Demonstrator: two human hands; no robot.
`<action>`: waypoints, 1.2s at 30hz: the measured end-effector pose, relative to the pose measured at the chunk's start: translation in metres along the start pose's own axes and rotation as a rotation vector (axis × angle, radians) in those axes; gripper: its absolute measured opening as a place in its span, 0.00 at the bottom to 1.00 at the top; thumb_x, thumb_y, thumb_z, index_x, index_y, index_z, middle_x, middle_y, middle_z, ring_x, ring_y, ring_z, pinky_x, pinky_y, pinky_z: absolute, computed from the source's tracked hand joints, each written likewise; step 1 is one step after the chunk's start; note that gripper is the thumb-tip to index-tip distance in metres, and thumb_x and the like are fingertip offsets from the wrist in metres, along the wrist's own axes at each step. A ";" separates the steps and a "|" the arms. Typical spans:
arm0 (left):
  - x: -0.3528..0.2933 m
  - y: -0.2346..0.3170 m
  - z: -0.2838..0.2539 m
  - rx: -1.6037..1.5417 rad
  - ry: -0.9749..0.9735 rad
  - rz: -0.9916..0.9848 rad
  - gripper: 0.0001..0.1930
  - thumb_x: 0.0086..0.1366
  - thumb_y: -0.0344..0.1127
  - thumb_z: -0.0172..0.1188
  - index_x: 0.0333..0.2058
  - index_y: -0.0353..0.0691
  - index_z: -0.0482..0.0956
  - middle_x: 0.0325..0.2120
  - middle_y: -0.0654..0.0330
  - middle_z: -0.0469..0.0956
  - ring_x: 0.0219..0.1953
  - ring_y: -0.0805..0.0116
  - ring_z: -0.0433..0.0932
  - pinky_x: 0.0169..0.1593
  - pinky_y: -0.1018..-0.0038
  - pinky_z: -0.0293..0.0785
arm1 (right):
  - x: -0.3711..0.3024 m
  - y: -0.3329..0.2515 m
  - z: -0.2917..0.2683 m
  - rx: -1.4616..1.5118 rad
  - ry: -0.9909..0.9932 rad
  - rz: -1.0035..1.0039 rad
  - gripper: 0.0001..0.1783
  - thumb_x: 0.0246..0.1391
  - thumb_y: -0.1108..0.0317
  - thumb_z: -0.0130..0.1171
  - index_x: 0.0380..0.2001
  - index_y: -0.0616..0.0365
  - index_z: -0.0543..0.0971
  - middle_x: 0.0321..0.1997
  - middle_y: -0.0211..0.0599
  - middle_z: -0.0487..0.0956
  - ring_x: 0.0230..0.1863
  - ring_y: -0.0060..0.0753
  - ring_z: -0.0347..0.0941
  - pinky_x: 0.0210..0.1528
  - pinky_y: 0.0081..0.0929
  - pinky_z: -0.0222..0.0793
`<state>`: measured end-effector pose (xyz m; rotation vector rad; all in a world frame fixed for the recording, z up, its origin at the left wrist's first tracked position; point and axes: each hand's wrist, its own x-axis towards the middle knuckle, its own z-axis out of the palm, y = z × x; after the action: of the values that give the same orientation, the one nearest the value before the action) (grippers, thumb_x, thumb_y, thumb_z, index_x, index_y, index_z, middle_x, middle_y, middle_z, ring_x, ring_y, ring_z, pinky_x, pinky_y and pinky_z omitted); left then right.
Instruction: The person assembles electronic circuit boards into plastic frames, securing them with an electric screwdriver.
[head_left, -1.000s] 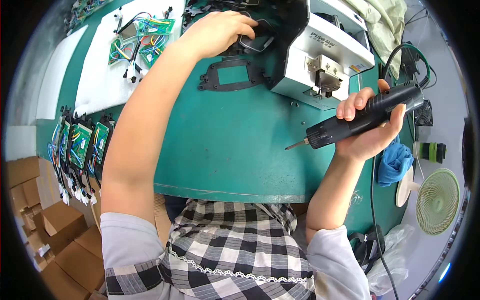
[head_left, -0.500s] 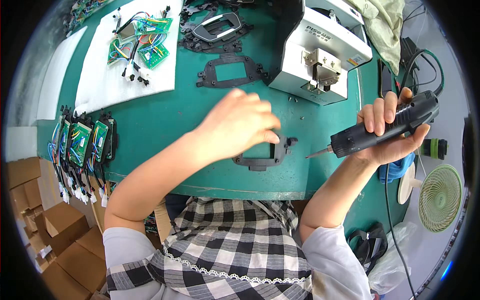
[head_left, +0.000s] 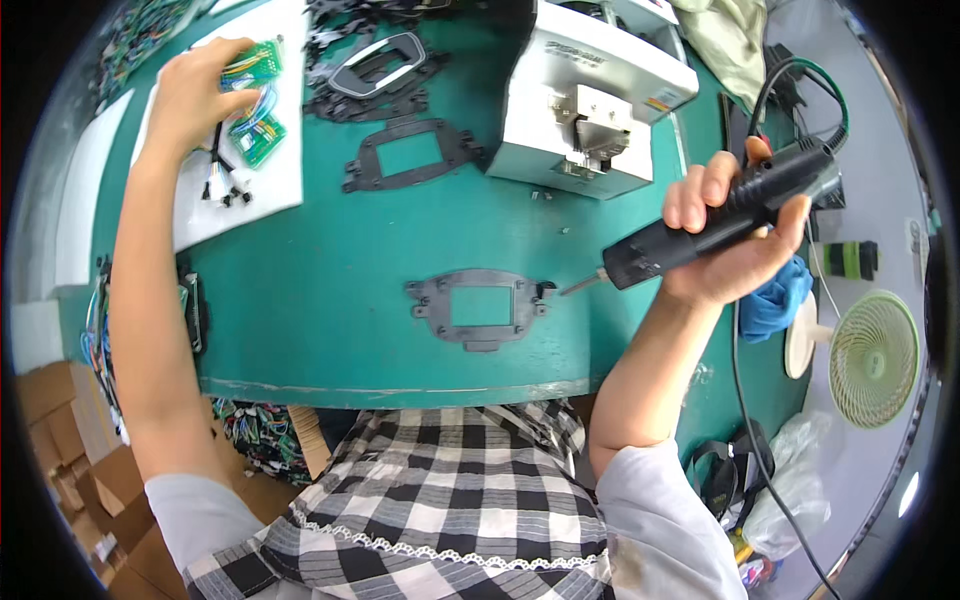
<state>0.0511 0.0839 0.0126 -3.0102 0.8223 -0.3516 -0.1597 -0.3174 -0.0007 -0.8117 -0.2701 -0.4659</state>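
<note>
My right hand (head_left: 735, 225) is wrapped round a black electric screwdriver (head_left: 720, 215). Its bit points left, its tip just off the right end of a black plastic frame (head_left: 435, 305) lying flat on the table. That frame has a rectangular opening and small side tabs. At the far left, my left hand (head_left: 190, 95) is over green circuit boards (head_left: 258, 140) with coloured wires, thumb and fingers spread around one of them. The hand covers part of the boards, which lie on a white foam sheet (head_left: 275, 185).
A second black frame (head_left: 370, 165) lies farther back, before a pile of frames (head_left: 370, 100). A white screw-feeding machine (head_left: 560, 120) stands back right, with loose screws near it. Wired board assemblies (head_left: 193, 305) are at the left edge. A green fan (head_left: 875, 360) stands right.
My left hand has left the near frame and swung far left to the circuit boards. The view has shifted, and the screwdriver remains in my right hand.
</note>
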 end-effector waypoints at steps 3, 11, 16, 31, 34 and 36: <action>-0.016 0.021 -0.010 -0.139 0.489 0.104 0.26 0.51 0.33 0.69 0.50 0.40 0.76 0.42 0.58 0.79 0.43 0.64 0.78 0.51 0.73 0.70 | 0.005 -0.004 0.012 -0.214 0.153 -0.162 0.32 0.59 0.39 0.44 0.50 0.58 0.64 0.20 0.42 0.71 0.15 0.36 0.68 0.18 0.36 0.69; -0.074 0.132 -0.028 -0.591 0.356 0.016 0.28 0.41 0.36 0.75 0.43 0.37 0.77 0.39 0.59 0.79 0.42 0.66 0.77 0.48 0.74 0.72 | 0.050 -0.005 0.061 -0.874 -0.001 -0.627 0.40 0.53 0.35 0.46 0.48 0.65 0.60 0.19 0.46 0.73 0.14 0.39 0.71 0.18 0.36 0.73; -0.095 0.159 -0.012 -0.711 0.310 0.088 0.25 0.40 0.34 0.75 0.40 0.36 0.79 0.39 0.56 0.79 0.41 0.61 0.78 0.45 0.70 0.74 | 0.058 0.010 0.068 -0.889 -0.077 -0.647 0.38 0.54 0.40 0.52 0.46 0.69 0.62 0.15 0.46 0.72 0.11 0.38 0.71 0.15 0.32 0.72; -0.122 0.219 0.016 -0.628 0.120 0.354 0.26 0.40 0.46 0.72 0.37 0.39 0.79 0.36 0.60 0.78 0.40 0.60 0.77 0.46 0.64 0.71 | 0.000 0.016 0.062 -0.765 0.003 -0.261 0.37 0.57 0.38 0.44 0.51 0.65 0.61 0.20 0.42 0.70 0.14 0.35 0.69 0.17 0.32 0.70; -0.122 0.223 0.021 -0.635 0.090 0.376 0.26 0.40 0.46 0.71 0.38 0.39 0.79 0.37 0.60 0.78 0.40 0.60 0.77 0.46 0.65 0.71 | -0.008 0.021 0.060 -0.815 -0.054 -0.228 0.38 0.56 0.38 0.47 0.52 0.65 0.59 0.19 0.43 0.70 0.13 0.35 0.68 0.16 0.30 0.69; -0.123 0.223 0.024 -0.645 0.083 0.370 0.26 0.40 0.45 0.71 0.39 0.38 0.79 0.37 0.60 0.78 0.40 0.60 0.77 0.46 0.65 0.71 | -0.012 0.024 0.061 -0.881 -0.067 -0.215 0.40 0.54 0.38 0.48 0.52 0.65 0.59 0.19 0.43 0.70 0.13 0.36 0.68 0.16 0.30 0.69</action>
<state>-0.1589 -0.0481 -0.0504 -3.2811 1.7654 -0.2354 -0.1615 -0.2540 0.0196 -1.6695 -0.2100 -0.7776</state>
